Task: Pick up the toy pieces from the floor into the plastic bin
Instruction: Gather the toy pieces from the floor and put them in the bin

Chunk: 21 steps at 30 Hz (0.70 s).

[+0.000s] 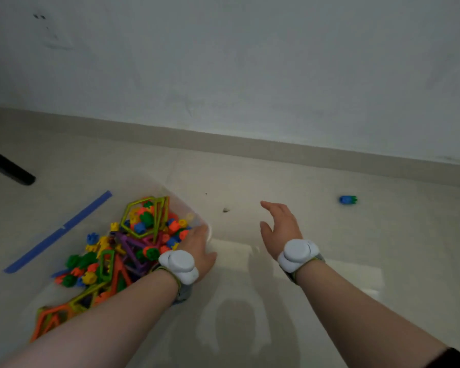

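Toy pieces (133, 243) fill the clear plastic bin (197, 205) at the lower left. They are a heap of orange, green, yellow, blue and purple bits, with thin frame shapes on top. The bin's long side runs from the near left up to the far right.

One toy piece, the blue and green piece (348, 199), is on the floor (316, 235) at the right, well apart from the bin. It lies flat, and its long side goes left to right. The blue end points left and the green end points right.

The left hand (197, 248) rests on the right edge of the bin, beside the heap. Its fingers are hidden, so I cannot tell if it holds anything. The right hand (279, 229) is over the bare floor with its fingers spread and nothing in it. It points up and left.

A blue tape strip (59, 232) lies slanted on the floor left of the bin.
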Motion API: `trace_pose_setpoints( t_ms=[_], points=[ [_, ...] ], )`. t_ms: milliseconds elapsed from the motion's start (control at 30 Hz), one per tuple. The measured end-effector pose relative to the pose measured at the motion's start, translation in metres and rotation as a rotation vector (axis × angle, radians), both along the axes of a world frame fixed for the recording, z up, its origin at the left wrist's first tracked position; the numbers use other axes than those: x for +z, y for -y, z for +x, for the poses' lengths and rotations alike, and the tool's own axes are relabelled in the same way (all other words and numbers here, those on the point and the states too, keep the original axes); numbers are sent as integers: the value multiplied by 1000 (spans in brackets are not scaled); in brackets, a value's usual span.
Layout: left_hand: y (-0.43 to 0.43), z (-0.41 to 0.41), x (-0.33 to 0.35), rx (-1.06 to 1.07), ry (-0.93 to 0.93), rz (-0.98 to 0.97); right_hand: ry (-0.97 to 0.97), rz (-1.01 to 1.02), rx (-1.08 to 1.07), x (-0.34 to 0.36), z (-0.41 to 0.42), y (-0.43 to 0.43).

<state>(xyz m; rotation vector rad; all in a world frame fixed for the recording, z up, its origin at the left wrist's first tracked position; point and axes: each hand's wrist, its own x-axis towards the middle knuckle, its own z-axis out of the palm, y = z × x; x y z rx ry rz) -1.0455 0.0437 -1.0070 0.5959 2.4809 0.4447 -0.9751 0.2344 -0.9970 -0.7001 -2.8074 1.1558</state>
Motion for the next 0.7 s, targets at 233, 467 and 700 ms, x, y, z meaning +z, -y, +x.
trace_pose_setpoints(
  t_ms=[233,467,700],
  points=[
    [-83,20,-8,-14,-37,77,76,24,-174,-8,39,-91],
    [-173,44,-7,-54,-45,108,167,73,-283,-33,58,-165],
    [-218,54,-7,-112,-53,78,246,102,-223,-67,48,-229]
  ],
)
